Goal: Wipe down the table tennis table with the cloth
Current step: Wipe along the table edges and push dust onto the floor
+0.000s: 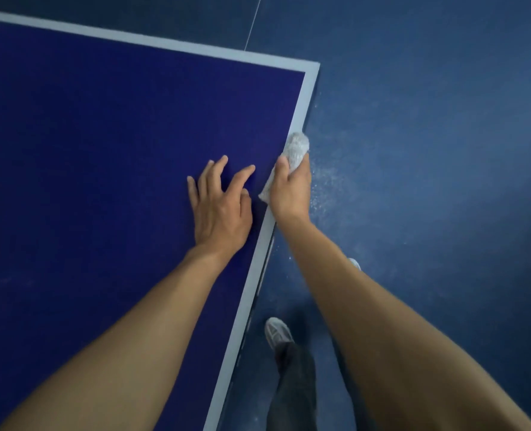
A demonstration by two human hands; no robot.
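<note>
**Edge pass near the corner, cloth in the right hand**

Broad, flat table tennis table (102, 150): matte deep-blue top with a fine grain, framed by a pale painted border (299, 119) meeting at a square corner. Beside and below it, a darker blue floor (444, 119), smooth, seamed and faintly mottled.

Left hand (220, 206) laid flat on the blue top just inside the border, fingers straight and spread, grasping nothing, seemingly bracing. Right hand (290, 188) at the side edge, thumb on top and fingers curled round the cloth (295, 149), a whitish, nubbly, bunched wad pressed on the border and overhanging the lip.

Judged as wiping along the edge strip, with the corner stretch not yet reached. Next, likely: slide the wad along the border toward the corner, pressing evenly and keeping the soft roll from slipping off the lip.

Pale dusty specks (327, 181) scattered on the floor just beside the edge.
</note>
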